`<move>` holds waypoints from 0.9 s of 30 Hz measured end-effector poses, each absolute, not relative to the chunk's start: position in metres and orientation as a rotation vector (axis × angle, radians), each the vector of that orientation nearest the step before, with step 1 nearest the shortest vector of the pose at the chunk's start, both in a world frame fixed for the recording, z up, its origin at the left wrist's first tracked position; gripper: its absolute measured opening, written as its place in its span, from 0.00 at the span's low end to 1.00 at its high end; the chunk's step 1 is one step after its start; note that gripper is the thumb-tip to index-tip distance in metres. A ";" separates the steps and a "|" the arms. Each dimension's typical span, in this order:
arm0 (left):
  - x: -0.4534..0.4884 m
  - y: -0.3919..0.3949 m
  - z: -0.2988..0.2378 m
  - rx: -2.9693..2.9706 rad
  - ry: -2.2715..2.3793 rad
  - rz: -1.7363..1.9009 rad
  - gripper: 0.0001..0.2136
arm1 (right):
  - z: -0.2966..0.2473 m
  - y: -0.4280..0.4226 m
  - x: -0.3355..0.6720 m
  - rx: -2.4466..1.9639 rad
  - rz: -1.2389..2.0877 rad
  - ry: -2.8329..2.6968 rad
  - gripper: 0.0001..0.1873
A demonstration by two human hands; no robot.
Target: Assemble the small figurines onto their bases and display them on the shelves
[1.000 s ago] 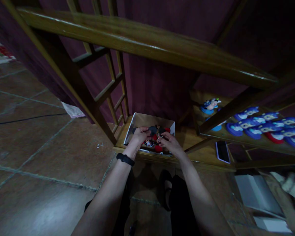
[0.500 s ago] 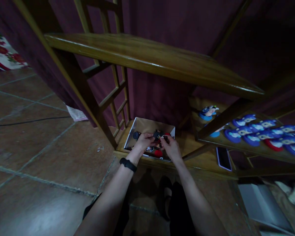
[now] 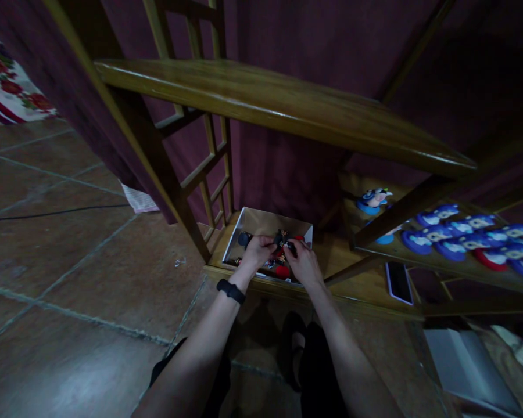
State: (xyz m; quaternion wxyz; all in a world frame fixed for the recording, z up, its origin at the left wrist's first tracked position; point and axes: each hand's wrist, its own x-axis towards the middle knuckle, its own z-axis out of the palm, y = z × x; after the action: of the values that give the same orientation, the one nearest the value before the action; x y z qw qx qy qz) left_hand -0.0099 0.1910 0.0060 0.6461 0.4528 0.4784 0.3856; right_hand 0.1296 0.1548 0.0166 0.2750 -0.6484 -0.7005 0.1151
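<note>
A shallow cardboard box with white outer sides stands on the low wooden shelf, holding several small figurines in black, red and white. Inside it, my left hand has its fingertips closed on a small dark figurine. My right hand pinches the same figurine from the other side, its fingertips partly hidden by small dark parts. A red round base lies close below the hands. Left of my left hand is another black round base.
An upper wooden shelf board spans above the box. To the right, several blue-based figurines stand on another shelf. A phone lies on the low shelf. A lattice side panel is at left; a grey box is at lower right.
The view has shifted slightly. My fingers have moved a little around the dark figurine, and both hands remain inside the box.
</note>
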 end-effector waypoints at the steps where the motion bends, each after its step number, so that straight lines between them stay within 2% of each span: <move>1: -0.010 0.192 0.003 1.083 1.119 0.869 0.05 | 0.016 0.155 0.130 -1.746 0.338 -1.876 0.14; 6: -0.012 0.196 -0.003 1.320 1.238 0.857 0.06 | 0.010 0.157 0.130 -1.768 0.493 -1.783 0.15; 17: -0.011 0.193 -0.005 1.569 1.357 0.777 0.08 | 0.010 0.157 0.133 -1.696 0.521 -1.868 0.14; 27: -0.006 0.185 -0.005 1.282 1.314 0.826 0.05 | 0.010 0.158 0.136 -1.684 0.545 -1.883 0.14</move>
State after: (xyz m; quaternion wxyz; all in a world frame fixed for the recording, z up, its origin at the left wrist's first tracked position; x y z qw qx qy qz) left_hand -0.0057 0.1847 -0.0051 0.5346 0.5381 0.5517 0.3467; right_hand 0.1363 0.1577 0.0096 0.2749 -0.6265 -0.7005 0.2029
